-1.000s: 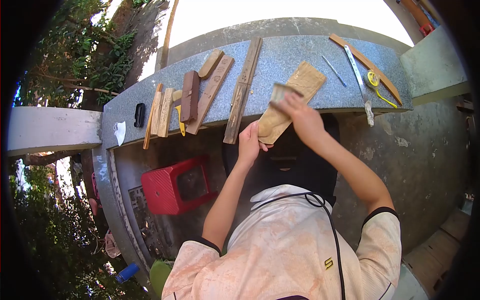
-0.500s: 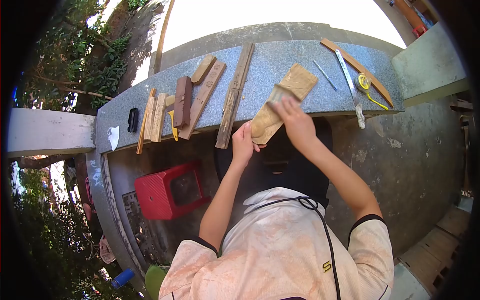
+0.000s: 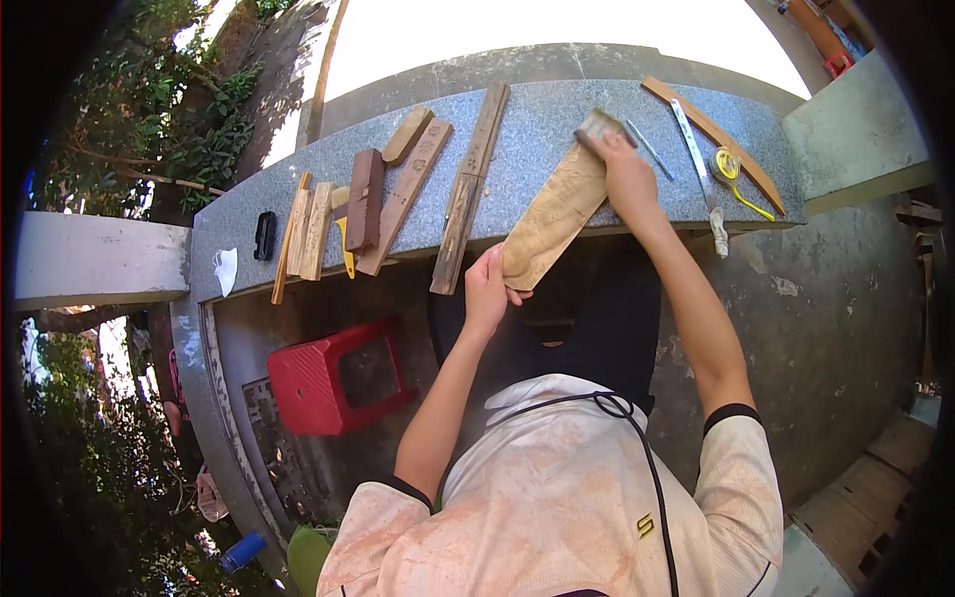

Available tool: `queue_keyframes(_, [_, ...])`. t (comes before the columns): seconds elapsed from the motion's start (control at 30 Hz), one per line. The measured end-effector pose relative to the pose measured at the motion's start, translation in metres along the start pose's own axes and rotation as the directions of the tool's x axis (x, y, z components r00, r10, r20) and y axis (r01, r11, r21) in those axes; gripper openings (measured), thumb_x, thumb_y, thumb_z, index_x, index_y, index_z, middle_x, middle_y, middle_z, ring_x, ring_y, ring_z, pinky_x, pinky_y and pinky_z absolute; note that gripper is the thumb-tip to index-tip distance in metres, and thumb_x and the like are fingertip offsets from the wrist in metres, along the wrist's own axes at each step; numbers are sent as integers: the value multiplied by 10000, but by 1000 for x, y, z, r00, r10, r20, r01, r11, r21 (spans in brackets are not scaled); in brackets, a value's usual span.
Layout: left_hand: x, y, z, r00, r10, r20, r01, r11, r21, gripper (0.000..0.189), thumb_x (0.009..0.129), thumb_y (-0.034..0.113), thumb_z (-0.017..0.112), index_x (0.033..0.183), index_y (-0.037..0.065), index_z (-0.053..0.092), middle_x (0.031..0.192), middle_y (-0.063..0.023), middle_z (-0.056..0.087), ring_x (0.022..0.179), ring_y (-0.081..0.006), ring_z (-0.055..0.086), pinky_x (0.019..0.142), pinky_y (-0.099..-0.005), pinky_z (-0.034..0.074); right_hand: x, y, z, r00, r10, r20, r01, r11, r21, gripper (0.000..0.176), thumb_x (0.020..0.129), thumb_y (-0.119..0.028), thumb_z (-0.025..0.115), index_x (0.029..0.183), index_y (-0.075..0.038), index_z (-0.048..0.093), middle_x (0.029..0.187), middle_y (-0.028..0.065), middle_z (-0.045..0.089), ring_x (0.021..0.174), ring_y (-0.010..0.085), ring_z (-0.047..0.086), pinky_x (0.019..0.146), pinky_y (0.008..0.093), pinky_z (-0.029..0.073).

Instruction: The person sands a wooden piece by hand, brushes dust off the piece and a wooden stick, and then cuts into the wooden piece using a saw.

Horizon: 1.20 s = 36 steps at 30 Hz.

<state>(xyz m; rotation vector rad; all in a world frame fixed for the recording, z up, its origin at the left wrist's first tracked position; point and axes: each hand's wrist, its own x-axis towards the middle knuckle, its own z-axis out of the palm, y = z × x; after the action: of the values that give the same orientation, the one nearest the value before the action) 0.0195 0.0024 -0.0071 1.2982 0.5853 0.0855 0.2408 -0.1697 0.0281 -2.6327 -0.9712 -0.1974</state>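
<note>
A flat light-brown board (image 3: pixel 557 219) lies slanted over the front edge of the stone bench, its near end sticking out. My left hand (image 3: pixel 487 292) grips that near end, thumb on top and fingers underneath. At the far end of the board, my right hand (image 3: pixel 625 171) is closed on a small greyish sanding piece (image 3: pixel 603 127) pressed on the wood. A blue pencil (image 3: pixel 650 150) lies just right of the right hand. To the left of the board rests a long dark wooden strip (image 3: pixel 472 189).
On the granite bench (image 3: pixel 557 99) are several wood blocks (image 3: pixel 366 199), a yellow brush (image 3: pixel 347 239), a black tool (image 3: pixel 265 237), a steel ruler (image 3: pixel 689 144), a yellow tape measure (image 3: pixel 725 165) and a curved wood strip (image 3: pixel 716 136). A red stool (image 3: pixel 313 388) stands below.
My right hand has slid the sanding piece up and right along the board to its far end. My left hand keeps its hold at the near end.
</note>
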Motion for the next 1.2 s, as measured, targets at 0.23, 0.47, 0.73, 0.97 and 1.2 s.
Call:
queue_keyframes(0.23, [13,2,-6,998,-43,46,45,998,-39,531,1211,361,346,1412,-42,627,1032,-145,749,513,-99,557,635,-329,673,-74,-73,20,916,-400,-2,400,916,29,502,943,-104,644,1444,-126,662,1424,151,689,1384,342,629,1075,419,584])
queue_keyframes(0.47, [12,4,-4,1000,-9,15,9,999,-35,524,1214,334,333,1393,-55,635,1001,-148,756,519,-113,600,571,-287,631,-82,-62,10,956,-291,-36,289,956,-54,485,925,-75,672,1410,-67,677,1460,175,677,1402,371,617,1059,410,596])
queue_keyframes(0.73, [13,7,7,998,-50,32,53,995,-79,527,1213,342,326,1415,-44,623,1013,-160,749,508,-113,595,586,-302,650,-72,-52,0,987,-141,-74,137,989,-54,533,912,-6,624,1434,-99,684,1455,191,686,1391,367,635,1107,431,565])
queue_keyframes(0.97, [17,6,-10,981,-105,163,135,974,-183,480,1190,327,401,1400,-45,620,1008,-154,759,511,-115,604,622,-334,674,-61,-26,2,990,-122,-71,124,992,24,491,892,-25,646,1379,-68,695,1455,157,678,1344,357,655,1086,454,570])
queue_keyframes(1.2, [14,13,-12,976,-142,165,163,979,-121,498,1195,357,394,1426,-24,617,1067,-138,753,554,-120,606,694,-353,675,-46,-20,9,972,-234,-34,236,968,89,524,964,-49,587,1462,-187,675,1501,161,655,1419,401,600,1100,448,575])
